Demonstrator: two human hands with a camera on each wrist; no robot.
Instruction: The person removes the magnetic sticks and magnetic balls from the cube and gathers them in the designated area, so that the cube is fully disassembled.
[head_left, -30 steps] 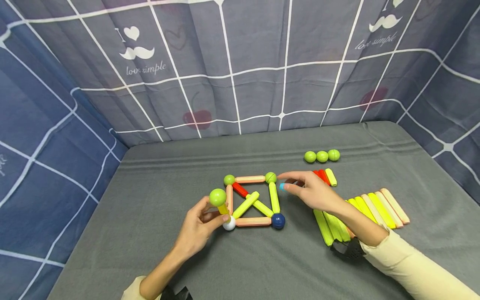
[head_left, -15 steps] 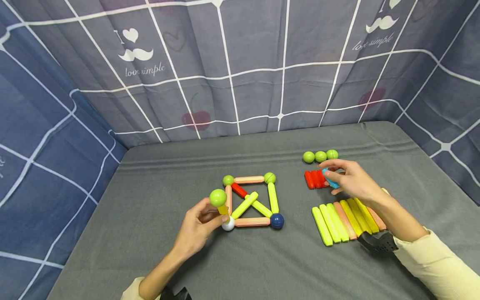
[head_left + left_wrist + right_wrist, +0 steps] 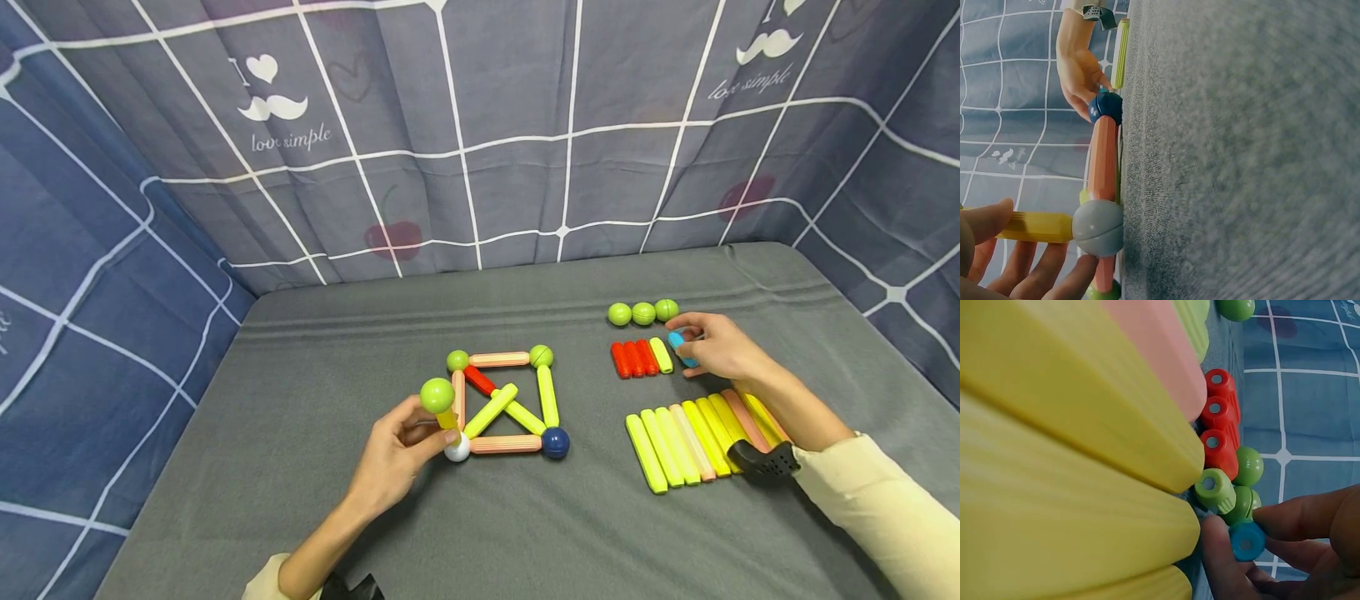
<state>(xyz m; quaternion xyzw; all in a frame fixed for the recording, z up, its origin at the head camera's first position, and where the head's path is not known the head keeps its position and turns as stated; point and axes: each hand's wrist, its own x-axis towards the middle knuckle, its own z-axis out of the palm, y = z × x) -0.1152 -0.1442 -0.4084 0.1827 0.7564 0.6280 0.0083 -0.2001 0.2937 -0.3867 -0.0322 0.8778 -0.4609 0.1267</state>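
Worktop (image 3: 247, 433): grey cloth covering, lower half of head frame. Directly on it: rod-and-ball frame (image 3: 493, 408), centre; three green balls (image 3: 643, 314) in a row, right of centre; below these, short rods (image 3: 634, 359), red and yellow-green; lower right, longer yellow and pinkish rods (image 3: 688, 443), side by side.

lane between blue ball (image 3: 555, 443) and sticks (image 3: 707, 439) | obstacle: 3 green balls (image 3: 643, 314)

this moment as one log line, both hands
left grip: holds yellow rod on white ball; right grip: pinches short blue rod beside short lime rod; three green balls: in a row
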